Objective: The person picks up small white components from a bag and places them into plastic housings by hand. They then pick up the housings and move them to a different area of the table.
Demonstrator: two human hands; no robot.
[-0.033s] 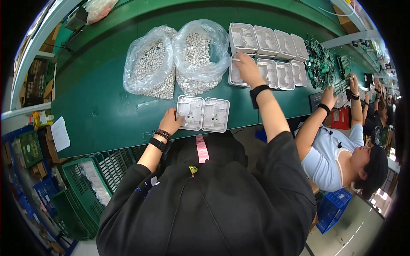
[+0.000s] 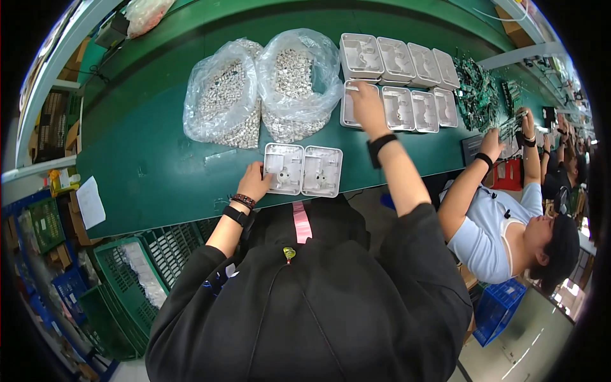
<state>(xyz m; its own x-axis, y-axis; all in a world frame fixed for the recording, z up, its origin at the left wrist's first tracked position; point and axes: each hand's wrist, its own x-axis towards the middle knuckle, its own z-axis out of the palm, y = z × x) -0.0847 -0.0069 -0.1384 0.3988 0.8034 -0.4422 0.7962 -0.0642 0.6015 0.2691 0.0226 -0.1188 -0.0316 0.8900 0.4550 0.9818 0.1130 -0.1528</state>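
Observation:
Just in front of me a pair of light grey moulded cases, a left one [image 2: 284, 160] and a right one [image 2: 323, 159], lie side by side, open side up, with round posts inside. My left hand [image 2: 254, 181] grips the near-left rim of the left case, thumb over the wall. Farther right, my right hand [image 2: 368, 109] reaches over the nearest stacked case [image 2: 349, 113], covering much of its inside. Its fingers are bent and closed near the far-left corner. Something pale shows at the fingertips, but whether it is a rim or a loose part is unclear.
Two clear plastic bags, a left one [image 2: 219, 95] and a right one [image 2: 294, 86], hold many small pale parts. More cases [image 2: 399, 58] stand in rows at back right, beside piled green circuit boards [image 2: 476, 92]. A co-worker [image 2: 493, 235] handles boards to the right. Green crates [image 2: 130, 274] stand lower left.
My right hand and forearm have shifted slightly, the wrist tilting a little to the left and nearer me. My left hand and the two cases stay put.

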